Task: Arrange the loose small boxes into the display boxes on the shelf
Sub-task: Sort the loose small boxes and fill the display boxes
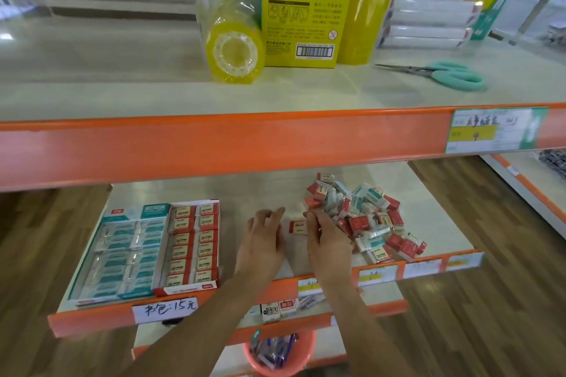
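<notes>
From the head camera, one loose red small box (298, 227) lies flat on the middle shelf (260, 193), its long axis running left to right, in the gap between the two hands. The right hand (329, 239) reaches in palm down with its fingers curled, the fingertips at the box's right end; whether they actually pinch it I cannot tell. Just beyond and to the right of that hand sits the pile of loose boxes (364, 217), red and teal ones pointing every way. The left hand (263, 239) lies palm down on the shelf, fingers spread and relaxed, holding nothing. Left of it stand the red display box (191, 242) and then the teal display box (122, 251), both packed in two columns, each small box lying crosswise.
</notes>
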A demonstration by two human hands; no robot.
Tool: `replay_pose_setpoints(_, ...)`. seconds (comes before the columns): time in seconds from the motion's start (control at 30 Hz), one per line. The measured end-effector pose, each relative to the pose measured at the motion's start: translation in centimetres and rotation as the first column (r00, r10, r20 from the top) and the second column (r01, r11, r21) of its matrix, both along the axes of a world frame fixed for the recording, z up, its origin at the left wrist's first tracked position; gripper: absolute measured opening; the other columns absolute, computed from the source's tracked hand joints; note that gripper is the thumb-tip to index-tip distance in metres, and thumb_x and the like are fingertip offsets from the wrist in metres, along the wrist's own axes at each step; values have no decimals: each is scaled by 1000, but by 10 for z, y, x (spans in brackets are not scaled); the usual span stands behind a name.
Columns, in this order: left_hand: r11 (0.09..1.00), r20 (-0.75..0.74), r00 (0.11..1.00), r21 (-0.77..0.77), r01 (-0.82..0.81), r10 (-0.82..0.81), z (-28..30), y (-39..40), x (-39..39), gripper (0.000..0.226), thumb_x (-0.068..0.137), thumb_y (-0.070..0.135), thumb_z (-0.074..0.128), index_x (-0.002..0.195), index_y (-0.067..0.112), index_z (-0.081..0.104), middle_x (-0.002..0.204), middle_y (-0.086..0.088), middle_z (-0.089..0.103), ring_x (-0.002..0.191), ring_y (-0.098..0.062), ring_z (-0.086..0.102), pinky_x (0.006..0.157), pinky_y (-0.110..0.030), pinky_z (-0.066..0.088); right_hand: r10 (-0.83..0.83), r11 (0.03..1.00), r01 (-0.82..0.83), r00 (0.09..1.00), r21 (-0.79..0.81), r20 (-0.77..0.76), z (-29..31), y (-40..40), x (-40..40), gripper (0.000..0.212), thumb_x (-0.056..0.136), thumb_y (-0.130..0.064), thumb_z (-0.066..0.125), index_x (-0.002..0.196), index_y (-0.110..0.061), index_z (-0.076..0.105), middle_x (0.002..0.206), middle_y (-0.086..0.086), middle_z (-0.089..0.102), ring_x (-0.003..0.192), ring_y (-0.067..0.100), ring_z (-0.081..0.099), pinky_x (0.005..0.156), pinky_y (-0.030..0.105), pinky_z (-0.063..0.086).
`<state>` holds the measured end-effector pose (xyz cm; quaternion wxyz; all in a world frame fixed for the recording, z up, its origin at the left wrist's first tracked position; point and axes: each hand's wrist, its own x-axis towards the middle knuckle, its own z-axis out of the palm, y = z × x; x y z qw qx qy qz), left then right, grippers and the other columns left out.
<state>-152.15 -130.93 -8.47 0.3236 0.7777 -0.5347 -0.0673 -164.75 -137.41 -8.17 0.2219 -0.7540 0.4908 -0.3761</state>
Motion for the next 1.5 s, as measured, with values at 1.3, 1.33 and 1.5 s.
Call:
replay_pose_setpoints(1.3,981,-369,920,-84,-172,130,5,29,5,54,80,3,59,127,26,49,109,6,56,104,-11,49,84,-23,45,314,931,-358,886,-74,-340,5,7,-11,55,56,-77,67,76,-26,66,69,-14,55,68,7,50,66,25,41)
replay_pose_setpoints(1.33,982,-367,921,-83,-171,130,5,29,5,55,79,1,58,127,27,49,109,7,56,103,-10,48,84,-23,45,309,935,-348,894,-71,-324,5,7,-10,50,62,-73,67,75,-25,66,68,-13,56,68,8,51,66,25,40)
replay_pose_setpoints(1.5,978,-367,919,-85,-189,145,7,31,5,48,85,6,57,126,28,50,110,9,56,104,-5,49,84,-17,43,285,954,-298,929,-23,-235,3,7,-10,45,92,-48,44,66,-17,63,61,-7,55,62,13,48,62,29,38)
